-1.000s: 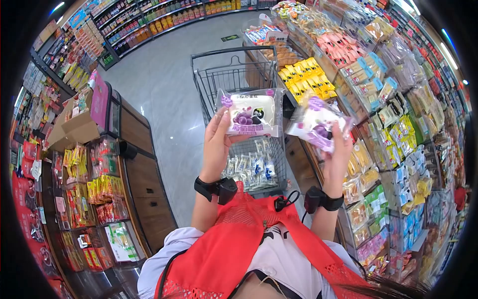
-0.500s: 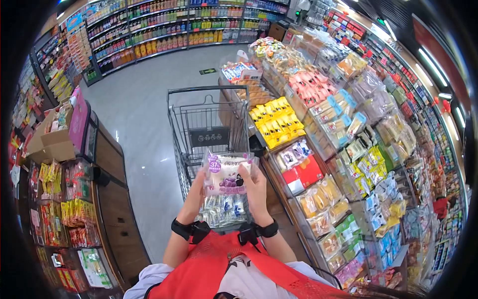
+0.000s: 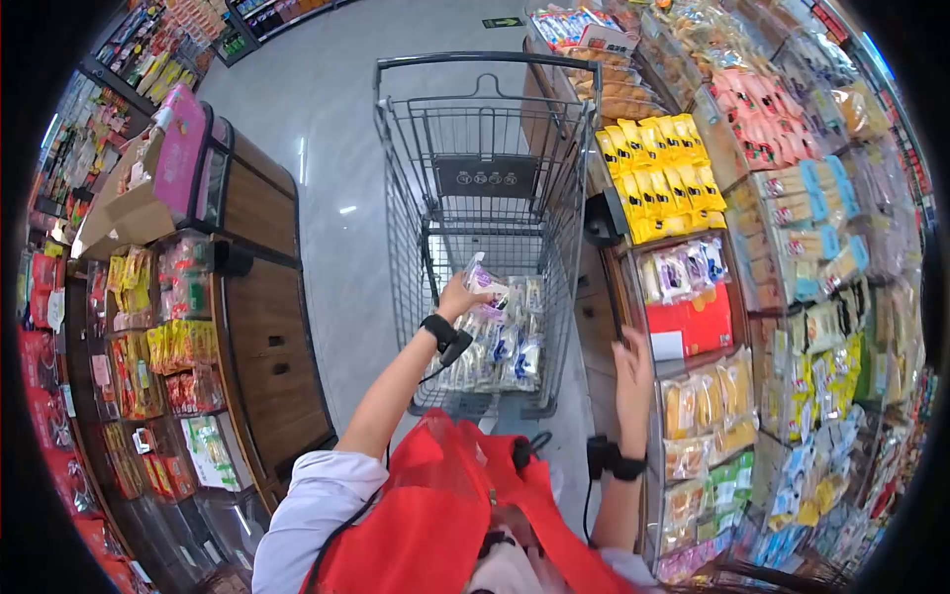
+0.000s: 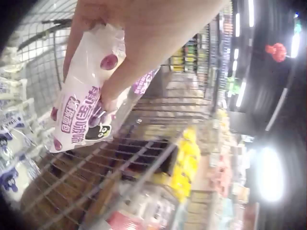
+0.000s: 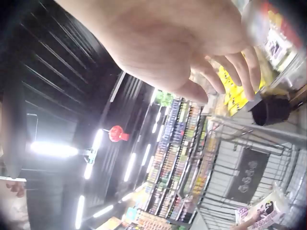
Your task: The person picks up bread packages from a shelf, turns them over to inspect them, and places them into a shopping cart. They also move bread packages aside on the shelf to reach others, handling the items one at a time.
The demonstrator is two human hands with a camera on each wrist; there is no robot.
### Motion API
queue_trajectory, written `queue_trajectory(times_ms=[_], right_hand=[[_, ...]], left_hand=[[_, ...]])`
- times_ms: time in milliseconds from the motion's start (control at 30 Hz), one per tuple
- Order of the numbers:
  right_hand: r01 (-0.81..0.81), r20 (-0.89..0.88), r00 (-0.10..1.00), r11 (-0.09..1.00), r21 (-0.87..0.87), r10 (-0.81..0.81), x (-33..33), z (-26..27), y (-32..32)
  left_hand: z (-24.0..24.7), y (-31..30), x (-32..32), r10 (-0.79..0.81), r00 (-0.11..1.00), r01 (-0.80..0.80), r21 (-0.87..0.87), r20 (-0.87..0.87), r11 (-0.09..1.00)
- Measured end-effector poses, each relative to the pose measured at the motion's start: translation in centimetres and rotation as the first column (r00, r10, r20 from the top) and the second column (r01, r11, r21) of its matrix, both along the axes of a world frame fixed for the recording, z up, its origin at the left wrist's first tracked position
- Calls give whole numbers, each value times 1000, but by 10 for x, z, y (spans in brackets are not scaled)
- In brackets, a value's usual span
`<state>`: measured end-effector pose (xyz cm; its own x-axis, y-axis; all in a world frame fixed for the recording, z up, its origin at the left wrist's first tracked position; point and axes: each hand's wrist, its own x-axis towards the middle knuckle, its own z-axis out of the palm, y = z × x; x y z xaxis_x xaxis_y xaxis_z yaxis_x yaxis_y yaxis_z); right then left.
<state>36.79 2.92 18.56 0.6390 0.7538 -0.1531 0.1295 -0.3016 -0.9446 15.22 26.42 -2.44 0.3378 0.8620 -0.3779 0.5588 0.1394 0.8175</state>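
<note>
My left hand (image 3: 459, 298) reaches down into the shopping cart (image 3: 487, 176) and grips a white-and-purple packaged bread (image 4: 81, 103) with grapes and a small black figure printed on it. More purple print shows behind that pack in the left wrist view. Under and beside it, several white packs with blue print (image 3: 522, 358) lie in the cart. Off to the right of the cart, my right hand (image 3: 633, 374) holds nothing, its fingers loosely extended beside the display shelves. The right wrist view also catches the bread pack (image 5: 268, 208) low at the right.
A tiered display (image 3: 690, 322) runs along the right, with yellow packets (image 3: 661, 176), a red box (image 3: 698, 322) and bagged bread (image 3: 708, 401). Wooden cabinets (image 3: 267, 287) and snack racks (image 3: 139, 376) stand on the left. Grey floor (image 3: 336, 188) lies between.
Earlier each hand held a grape-print pack, then both hands brought them together over the cart. Now the left hand has lowered into the cart, and the right hand has let go and moved right.
</note>
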Motion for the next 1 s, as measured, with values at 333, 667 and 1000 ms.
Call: queue_trajectory(times_ms=[333, 667, 1000], right_hand=[[131, -42, 988, 946, -296, -150, 135, -108, -36], [570, 628, 706, 789, -228, -328, 247, -189, 51], [638, 269, 724, 765, 91, -636, 242, -211, 41]], left_hand=[[-251, 70, 33, -184, 964, 125, -282, -193, 951], [-322, 40, 15, -2, 815, 25, 32, -579, 999], [-197, 23, 46, 164, 962, -125, 181, -220, 975]])
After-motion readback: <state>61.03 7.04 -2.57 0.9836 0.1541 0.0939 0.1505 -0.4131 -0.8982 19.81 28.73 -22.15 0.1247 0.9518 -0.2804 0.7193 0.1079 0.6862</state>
